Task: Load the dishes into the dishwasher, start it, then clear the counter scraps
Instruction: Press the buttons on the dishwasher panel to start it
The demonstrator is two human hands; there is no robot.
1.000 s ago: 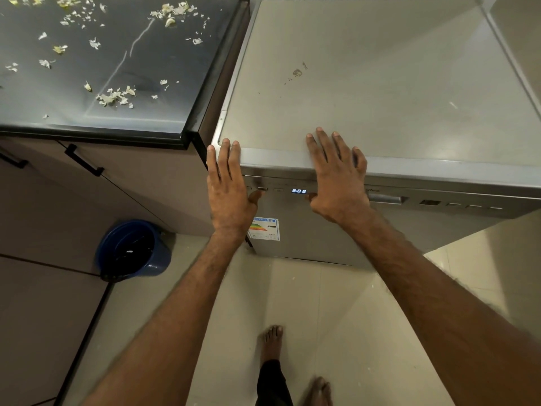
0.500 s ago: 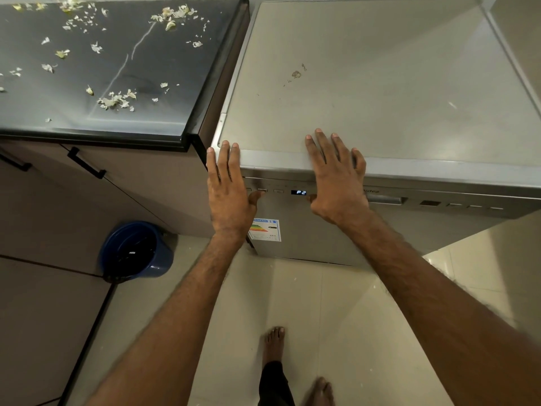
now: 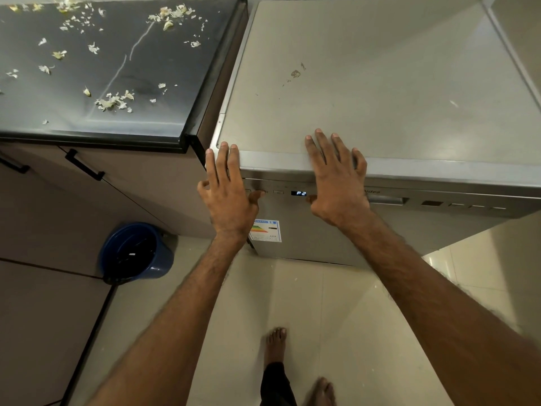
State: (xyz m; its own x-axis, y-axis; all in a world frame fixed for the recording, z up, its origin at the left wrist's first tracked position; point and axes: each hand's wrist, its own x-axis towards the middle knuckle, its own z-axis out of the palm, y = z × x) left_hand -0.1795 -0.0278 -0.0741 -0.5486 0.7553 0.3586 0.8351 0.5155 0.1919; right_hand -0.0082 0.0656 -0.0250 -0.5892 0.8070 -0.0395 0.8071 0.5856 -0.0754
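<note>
Left hand (image 3: 228,197) and right hand (image 3: 336,183), fingers straight, rest on the dishwasher (image 3: 380,83) edge — left thumb (image 3: 257,196) touches the buttons (image 3: 278,192), left of the P2 display (image 3: 300,193).

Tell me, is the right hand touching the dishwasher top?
Touching. The head view shows the right hand lying flat on the dishwasher top, with no gap.

"P2" is shown in blue on the display (image 3: 300,193) of the dishwasher (image 3: 380,83); a brand mark (image 3: 372,191) ending "idea" is printed beside it; the energy label (image 3: 265,230) is too small to be read.
</note>
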